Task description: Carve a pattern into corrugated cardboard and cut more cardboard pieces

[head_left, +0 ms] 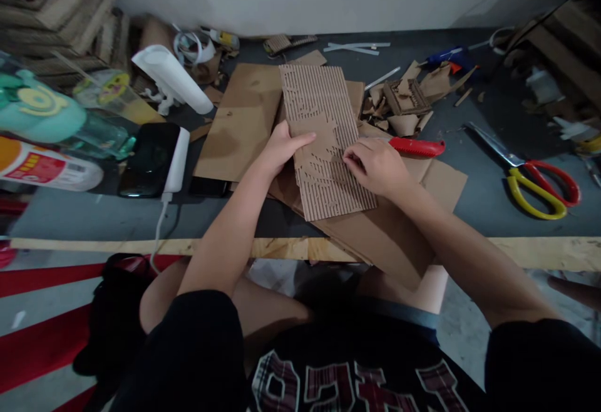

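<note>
A piece of corrugated cardboard (323,89) with its ridges bared lies tilted over other cardboard. Patches of smooth paper still cling to its middle. My left hand (282,149) grips its left edge, thumb flat on top of a paper patch and fingers underneath. Close to the right edge, my right hand (375,164) is closed in a pinch against the ridged face. Whatever is between those fingertips is too small to make out. Just beyond the right hand lies a red-handled cutter (417,146), partly hidden by the hand.
Brown cardboard sheets (241,118) lie beneath the piece, one overhanging the table edge (539,252). Scissors (535,180) and torn paper scraps (406,124) are on the right. A black phone (149,160), a white device (176,80) and bottles (51,164) stand or lie left.
</note>
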`<state>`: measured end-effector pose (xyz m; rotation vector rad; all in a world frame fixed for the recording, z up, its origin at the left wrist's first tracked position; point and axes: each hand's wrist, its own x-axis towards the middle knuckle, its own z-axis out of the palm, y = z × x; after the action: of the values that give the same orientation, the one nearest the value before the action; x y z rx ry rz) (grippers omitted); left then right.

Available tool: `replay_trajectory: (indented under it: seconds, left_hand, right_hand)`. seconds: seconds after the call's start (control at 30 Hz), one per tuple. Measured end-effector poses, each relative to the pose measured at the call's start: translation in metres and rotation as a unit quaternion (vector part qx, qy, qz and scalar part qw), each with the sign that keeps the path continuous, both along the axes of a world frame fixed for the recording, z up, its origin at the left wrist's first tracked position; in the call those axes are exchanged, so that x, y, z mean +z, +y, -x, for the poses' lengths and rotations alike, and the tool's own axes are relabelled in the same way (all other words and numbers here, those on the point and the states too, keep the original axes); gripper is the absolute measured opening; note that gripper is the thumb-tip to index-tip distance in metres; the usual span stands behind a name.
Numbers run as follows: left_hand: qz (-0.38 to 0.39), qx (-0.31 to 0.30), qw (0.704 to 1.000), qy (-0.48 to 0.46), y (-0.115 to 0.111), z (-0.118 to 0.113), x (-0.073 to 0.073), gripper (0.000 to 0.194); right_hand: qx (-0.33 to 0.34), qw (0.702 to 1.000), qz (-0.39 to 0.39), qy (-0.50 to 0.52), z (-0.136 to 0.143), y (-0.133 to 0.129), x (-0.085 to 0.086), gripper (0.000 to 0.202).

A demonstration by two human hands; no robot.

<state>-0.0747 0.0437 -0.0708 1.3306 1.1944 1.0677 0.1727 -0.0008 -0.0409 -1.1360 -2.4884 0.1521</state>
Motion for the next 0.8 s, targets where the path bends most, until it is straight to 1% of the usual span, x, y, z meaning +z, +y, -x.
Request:
replay_trajectory:
  seconds: [0.13, 0.27, 0.37, 0.47, 0.63, 0.7, 0.8]
  left_hand:
    - [0.007, 0.004, 1.0, -0.006, -0.0016, -0.0022, 0.0048, 0.05]
    - [0.006, 0.004, 1.0, -0.018, -0.0023, -0.0049, 0.009, 0.048]
    - [0.009, 0.012, 1.0, -0.025, -0.003, -0.0067, 0.01, 0.045]
    - [0.017, 0.019, 1.0, -0.019, -0.0035, -0.0074, 0.0095, 0.043]
    - [0.004, 0.027, 1.0, -0.015, -0.0041, -0.0052, 0.0081, 0.048]
    - [-0.004, 0.025, 1.0, -0.014, -0.0043, -0.0039, 0.0076, 0.049]
    - [-0.005, 0.019, 1.0, -0.002, -0.0038, -0.0025, 0.0062, 0.047]
  right_hand:
    - [0.004, 0.999, 0.011, 0.031, -0.0029, 0.002, -0.0021, 0.019]
    - [0.009, 0.996, 0.042, 0.072, -0.0035, 0.003, -0.0031, 0.015]
    - [0.001, 0.995, 0.069, 0.078, -0.0018, 0.0017, -0.0026, 0.011]
    - [0.002, 0.994, 0.083, 0.068, -0.0001, 0.0003, -0.0024, 0.011]
    - [0.02, 0.995, 0.071, 0.066, -0.0015, 0.0, -0.002, 0.014]
    - [0.006, 0.996, 0.06, 0.068, -0.0028, -0.0004, -0.001, 0.017]
    - [-0.018, 0.998, 0.052, 0.044, -0.003, -0.0025, 0.0011, 0.021]
